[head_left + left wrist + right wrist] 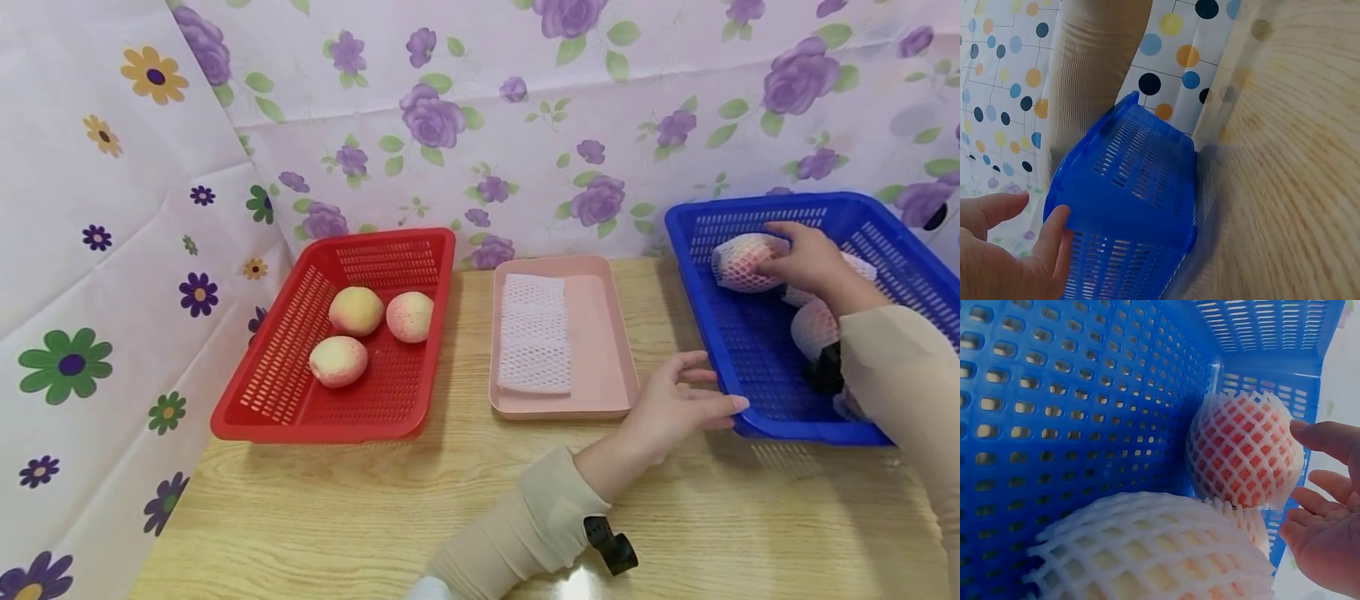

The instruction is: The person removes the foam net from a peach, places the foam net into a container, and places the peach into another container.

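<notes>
In the head view my right hand reaches into the blue basket, by a peach in a white foam net. The right wrist view shows the thumb at the edge of this netted peach, with the other fingers loosely bent below it. Another netted peach lies closer to that camera. My left hand is at the basket's near left corner, fingers spread. One of its fingertips touches the blue rim in the left wrist view, while the thumb stands apart from it.
A red basket on the left holds three bare peaches. Between the baskets, a pink tray carries flat white foam nets. All stand on a wooden table, with a flowered cloth behind.
</notes>
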